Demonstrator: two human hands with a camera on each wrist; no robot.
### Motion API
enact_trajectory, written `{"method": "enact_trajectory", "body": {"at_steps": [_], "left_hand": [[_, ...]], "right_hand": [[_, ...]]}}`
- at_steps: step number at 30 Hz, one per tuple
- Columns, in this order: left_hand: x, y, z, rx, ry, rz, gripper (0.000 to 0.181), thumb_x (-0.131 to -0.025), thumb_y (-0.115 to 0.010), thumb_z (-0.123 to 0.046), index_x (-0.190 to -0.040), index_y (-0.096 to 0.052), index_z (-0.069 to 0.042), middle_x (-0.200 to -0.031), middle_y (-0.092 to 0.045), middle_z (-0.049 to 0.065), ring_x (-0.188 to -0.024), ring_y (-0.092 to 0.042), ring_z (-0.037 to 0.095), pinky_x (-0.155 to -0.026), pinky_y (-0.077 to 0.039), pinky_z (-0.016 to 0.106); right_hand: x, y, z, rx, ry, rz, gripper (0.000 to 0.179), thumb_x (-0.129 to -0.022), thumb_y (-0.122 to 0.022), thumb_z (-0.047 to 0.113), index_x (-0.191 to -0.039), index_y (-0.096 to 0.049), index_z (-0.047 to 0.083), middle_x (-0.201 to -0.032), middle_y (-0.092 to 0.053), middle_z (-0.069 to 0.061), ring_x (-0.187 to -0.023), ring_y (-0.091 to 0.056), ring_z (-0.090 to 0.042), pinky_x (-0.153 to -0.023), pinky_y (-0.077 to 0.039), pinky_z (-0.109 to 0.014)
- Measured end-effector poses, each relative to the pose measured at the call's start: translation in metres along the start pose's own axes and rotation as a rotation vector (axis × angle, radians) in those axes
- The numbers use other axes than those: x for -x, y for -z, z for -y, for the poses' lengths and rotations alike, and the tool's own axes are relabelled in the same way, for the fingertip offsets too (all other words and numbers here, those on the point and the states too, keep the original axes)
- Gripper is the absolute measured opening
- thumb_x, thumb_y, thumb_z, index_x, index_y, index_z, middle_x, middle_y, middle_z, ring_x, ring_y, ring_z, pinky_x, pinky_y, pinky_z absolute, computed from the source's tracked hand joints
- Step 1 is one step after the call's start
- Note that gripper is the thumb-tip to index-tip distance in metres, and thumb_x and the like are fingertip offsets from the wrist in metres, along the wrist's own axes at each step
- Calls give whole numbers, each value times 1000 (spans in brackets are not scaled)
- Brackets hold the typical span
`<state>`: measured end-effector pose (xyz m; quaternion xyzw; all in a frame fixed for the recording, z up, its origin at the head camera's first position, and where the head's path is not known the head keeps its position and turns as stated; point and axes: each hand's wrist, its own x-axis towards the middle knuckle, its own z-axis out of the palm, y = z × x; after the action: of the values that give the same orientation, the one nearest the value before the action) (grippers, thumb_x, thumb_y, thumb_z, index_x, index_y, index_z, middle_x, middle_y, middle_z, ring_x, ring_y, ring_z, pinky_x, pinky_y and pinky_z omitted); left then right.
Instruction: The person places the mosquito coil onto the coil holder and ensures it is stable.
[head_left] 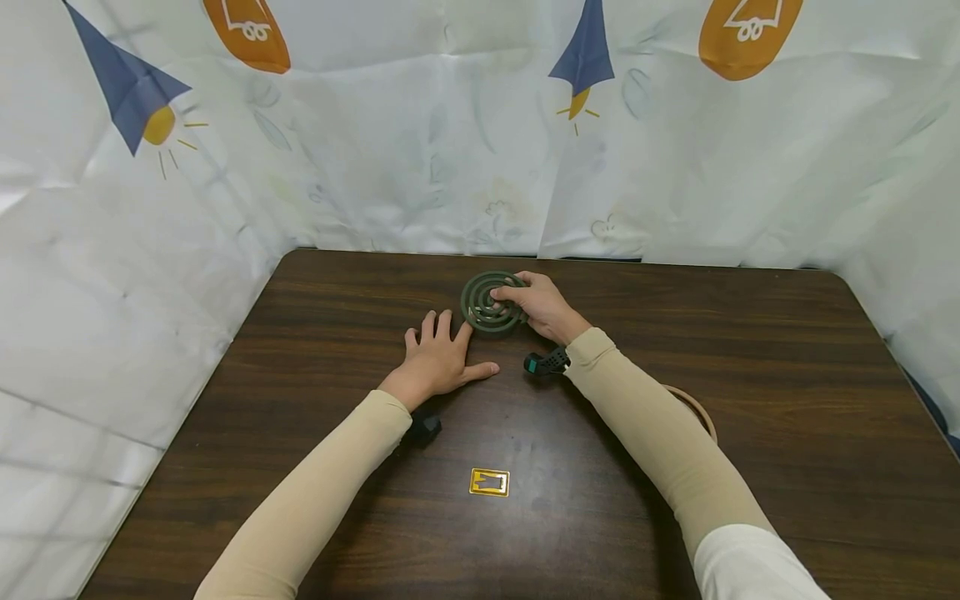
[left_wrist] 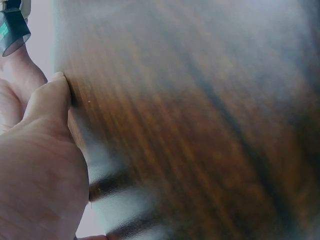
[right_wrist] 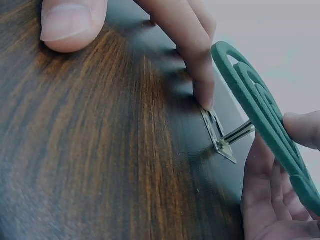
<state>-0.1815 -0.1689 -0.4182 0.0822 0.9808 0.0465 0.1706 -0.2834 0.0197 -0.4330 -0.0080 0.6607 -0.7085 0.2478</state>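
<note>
A green mosquito coil (right_wrist: pixel 240 92) is in the person's right hand (head_left: pixel 551 310), whose thumb and fingers pinch it near its middle and right side. The right wrist view shows the coil tilted over a small metal stand (right_wrist: pixel 237 134), with the stand's upright prong reaching its underside. Whether the prong has entered the coil cannot be made out. The left hand (head_left: pixel 437 365) rests on the table with its fingers spread, and one fingertip presses the edge of the stand's flat base. In the left wrist view, mostly the thumb side of that hand shows.
A small yellow-gold rectangular plate (head_left: pixel 476 482) with a cut-out middle lies nearer the person. A tan curved band or cord (head_left: pixel 701 408) shows beside the right forearm. The dark wooden table (head_left: pixel 787 375) meets a white printed curtain (head_left: pixel 375 167) behind it.
</note>
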Motion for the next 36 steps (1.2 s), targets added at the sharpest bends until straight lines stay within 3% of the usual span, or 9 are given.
{"method": "enact_trajectory", "body": {"at_steps": [14,36], "left_hand": [[0,0,0,-6,-4,-1,95,-95,-44,-80,-166,-26,-21,-171,-12,23,-160,-8,48,-121,-21,73],[3,2,-1,4,-4,8,93,-96,-45,-78,-165,-28,-18,-171,-12,23,-160,-7,48,-122,-20,73]], "right_hand": [[0,-3,2,29,-21,-23,90,-97,-72,15,-166,-15,4,-88,-71,1,-73,-71,-9,-73,-59,-22],[2,-3,2,55,-19,-22,86,-96,-74,13,-164,-22,4,-86,-72,0,-75,-71,-11,-68,-58,-24]]}}
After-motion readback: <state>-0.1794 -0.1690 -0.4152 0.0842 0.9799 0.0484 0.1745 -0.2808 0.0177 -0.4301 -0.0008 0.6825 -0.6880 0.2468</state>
